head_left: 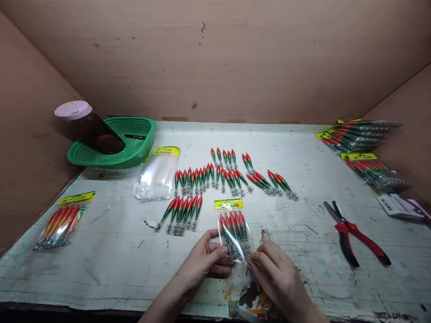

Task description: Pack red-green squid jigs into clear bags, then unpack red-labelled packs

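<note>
A clear plastic bag of squid lures (235, 231), with a yellow header, is held upright near the table's front. My left hand (210, 258) grips its left side, thumb in front and fingers behind. My right hand (278, 273) is closed at the lower right corner of the bag, fingertips pinched on its edge. Several red and green lures with hooks show inside. Loose lures of the same kind (198, 177) lie in rows beyond the bag, with another cluster (182, 213) to its left.
Flat clear bags (156, 172) lie by a green basket (134, 154) holding a dark bottle (101, 132). A filled lure bag (63, 220) is at left. Red-handled pliers (357, 237) and more filled packs (357, 137) are at right. Walls (249, 63) enclose the table.
</note>
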### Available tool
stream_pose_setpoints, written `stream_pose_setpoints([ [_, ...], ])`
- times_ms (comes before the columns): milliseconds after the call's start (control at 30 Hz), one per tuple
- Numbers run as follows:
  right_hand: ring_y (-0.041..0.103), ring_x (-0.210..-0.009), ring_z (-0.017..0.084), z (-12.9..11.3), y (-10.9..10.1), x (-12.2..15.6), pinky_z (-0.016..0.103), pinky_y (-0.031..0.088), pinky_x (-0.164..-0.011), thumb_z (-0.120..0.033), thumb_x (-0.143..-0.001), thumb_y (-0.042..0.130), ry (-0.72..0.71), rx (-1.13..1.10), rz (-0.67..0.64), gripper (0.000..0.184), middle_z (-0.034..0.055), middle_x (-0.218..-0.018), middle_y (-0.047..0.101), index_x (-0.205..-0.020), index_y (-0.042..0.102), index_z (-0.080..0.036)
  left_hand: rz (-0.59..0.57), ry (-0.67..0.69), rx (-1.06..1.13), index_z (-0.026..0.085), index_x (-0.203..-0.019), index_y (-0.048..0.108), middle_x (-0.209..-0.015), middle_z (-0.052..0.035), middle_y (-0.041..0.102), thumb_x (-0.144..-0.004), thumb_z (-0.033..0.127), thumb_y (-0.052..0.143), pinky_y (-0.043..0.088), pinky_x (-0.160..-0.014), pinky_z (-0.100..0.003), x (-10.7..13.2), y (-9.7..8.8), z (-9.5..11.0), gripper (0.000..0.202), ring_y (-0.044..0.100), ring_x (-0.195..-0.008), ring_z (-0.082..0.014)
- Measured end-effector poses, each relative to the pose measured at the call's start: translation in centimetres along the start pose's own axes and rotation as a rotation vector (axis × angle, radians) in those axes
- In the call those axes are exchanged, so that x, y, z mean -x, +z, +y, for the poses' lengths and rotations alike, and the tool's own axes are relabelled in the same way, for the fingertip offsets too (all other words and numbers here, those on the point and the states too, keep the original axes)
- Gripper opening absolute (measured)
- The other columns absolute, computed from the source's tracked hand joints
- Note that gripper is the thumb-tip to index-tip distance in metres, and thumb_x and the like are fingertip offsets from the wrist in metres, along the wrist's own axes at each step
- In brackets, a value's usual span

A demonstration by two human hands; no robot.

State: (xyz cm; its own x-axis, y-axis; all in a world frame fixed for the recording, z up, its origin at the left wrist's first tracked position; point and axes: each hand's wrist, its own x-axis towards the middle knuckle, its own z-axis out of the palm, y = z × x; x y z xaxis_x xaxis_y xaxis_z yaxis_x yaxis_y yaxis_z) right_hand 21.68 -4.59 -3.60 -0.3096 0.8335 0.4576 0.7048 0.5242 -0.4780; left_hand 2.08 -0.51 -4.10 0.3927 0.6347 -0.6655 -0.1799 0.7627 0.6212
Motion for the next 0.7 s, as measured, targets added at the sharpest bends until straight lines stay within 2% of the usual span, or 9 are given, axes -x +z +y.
stream_pose_setpoints([
  [100,0.051,-0.063,0.015,-1.1,-0.1,0.1,0.026,0.041,-0.057,-0.013,-0.091,0.051,0.016,-0.091,-0.078,0.009,0.0027,-0.070,0.053,-0.084,0.056,-0.018,0.046,0.038,-0.060,0.021,-0.133,0.034,-0.090,-0.0018,0.066,-0.055,0.027,0.087,0.053,-0.065,-0.027,1.0,-0.8,-0.9,0.095,0.068,-0.066,-0.0141],
  [167,0.053,-0.063,0.014,-1.9,0.5,0.1,0.025,0.041,-0.056,-0.014,-0.092,0.049,0.014,-0.155,-0.154,0.012,0.0025,-0.070,0.055,-0.084,0.057,-0.018,0.057,0.075,-0.085,0.023,-0.140,0.023,-0.092,-0.0001,0.064,-0.054,0.022,0.086,0.051,-0.063,-0.024,1.4,-0.7,-1.3,0.106,0.064,-0.057,-0.0086],
  [267,0.055,-0.064,0.014,-2.4,2.0,0.4,0.023,0.042,-0.056,-0.017,-0.094,0.047,0.036,-0.190,-0.225,0.014,0.0027,-0.071,0.057,-0.086,0.058,-0.018,0.070,0.111,-0.076,0.023,-0.144,0.015,-0.090,0.0015,0.063,-0.061,0.023,0.079,0.052,-0.062,-0.025,1.5,-0.4,-1.6,0.105,0.060,-0.053,-0.0061],
  [400,0.053,-0.057,0.014,-2.3,3.8,0.4,0.024,0.039,-0.052,-0.019,-0.094,0.045,0.017,-0.099,-0.229,0.020,0.0033,-0.068,0.057,-0.078,0.056,-0.017,0.102,0.122,-0.123,0.022,-0.145,0.017,-0.086,0.0018,0.065,-0.063,0.020,0.076,0.050,-0.058,-0.023,1.3,-0.1,-1.7,0.101,0.057,-0.051,-0.0051],
  [500,0.050,-0.055,0.015,-2.2,3.7,-0.4,0.026,0.037,-0.050,-0.014,-0.094,0.039,-0.119,-0.041,-0.217,0.023,0.0041,-0.067,0.057,-0.076,0.053,-0.018,0.160,0.123,-0.164,0.019,-0.144,0.022,-0.082,0.0020,0.066,-0.063,0.017,0.075,0.047,-0.055,-0.020,1.3,0.2,-1.6,0.097,0.055,-0.048,-0.0042],
  [567,0.052,-0.059,0.016,-2.1,2.7,-0.6,0.026,0.040,-0.053,-0.015,-0.094,0.038,-0.136,-0.131,-0.261,0.021,0.0045,-0.070,0.058,-0.079,0.052,-0.018,0.190,0.126,-0.165,0.019,-0.143,0.025,-0.080,0.0024,0.065,-0.062,0.015,0.074,0.049,-0.056,-0.021,1.3,0.3,-1.6,0.095,0.057,-0.048,-0.0049],
  [633,0.053,-0.062,0.015,-1.4,0.9,0.1,0.024,0.044,-0.055,-0.019,-0.095,0.038,-0.009,-0.336,-0.327,0.019,0.0031,-0.071,0.057,-0.080,0.050,-0.020,0.209,0.134,-0.153,0.021,-0.144,0.024,-0.081,0.0029,0.064,-0.062,0.013,0.073,0.051,-0.058,-0.023,1.2,0.5,-1.8,0.095,0.061,-0.051,-0.0073],
  [700,0.054,-0.061,0.014,0.1,-1.5,2.5,0.022,0.046,-0.054,-0.025,-0.095,0.041,0.255,-0.505,-0.295,0.020,0.0015,-0.070,0.055,-0.078,0.050,-0.021,0.216,0.139,-0.149,0.023,-0.145,0.021,-0.082,0.0029,0.063,-0.064,0.011,0.070,0.054,-0.060,-0.025,1.1,0.7,-2.0,0.096,0.064,-0.054,-0.0099],
])
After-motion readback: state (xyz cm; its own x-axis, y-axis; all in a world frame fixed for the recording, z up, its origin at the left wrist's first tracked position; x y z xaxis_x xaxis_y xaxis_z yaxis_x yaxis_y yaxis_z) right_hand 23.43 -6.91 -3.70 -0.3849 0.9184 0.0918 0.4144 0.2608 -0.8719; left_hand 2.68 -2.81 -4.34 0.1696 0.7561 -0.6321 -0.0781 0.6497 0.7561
